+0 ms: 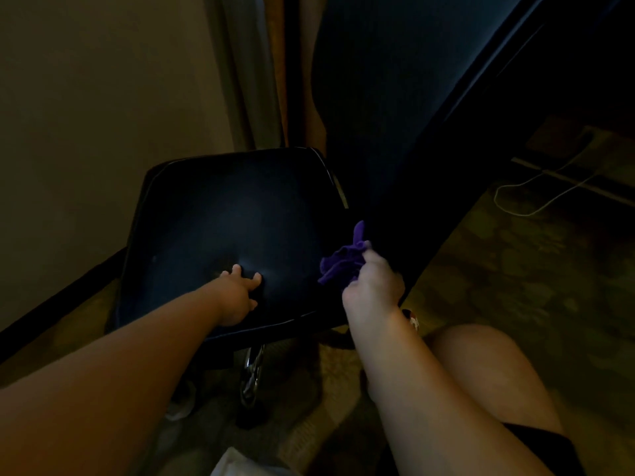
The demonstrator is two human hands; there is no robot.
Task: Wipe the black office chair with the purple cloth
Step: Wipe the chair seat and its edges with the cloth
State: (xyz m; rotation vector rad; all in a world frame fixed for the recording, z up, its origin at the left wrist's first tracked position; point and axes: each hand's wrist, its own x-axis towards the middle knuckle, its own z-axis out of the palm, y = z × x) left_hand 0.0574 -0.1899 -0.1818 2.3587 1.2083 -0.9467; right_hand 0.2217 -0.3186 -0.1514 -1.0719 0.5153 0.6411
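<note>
Hands at the black office chair [233, 218] in a dim room.
The left hand [238, 297] lay flat, fingers spread, on the seat's front part, holding nothing. The right hand [372, 286] was closed around the bunched purple cloth [342, 261] at the seat's right edge, beside the backrest.

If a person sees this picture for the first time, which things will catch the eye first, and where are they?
The purple cloth, bunched in the right hand at the right edge of the seat, is the only bright colour in the dim scene. The black office chair fills the centre, with the left hand pressed flat on its front. A white cable lies on the floor at the right.
</note>
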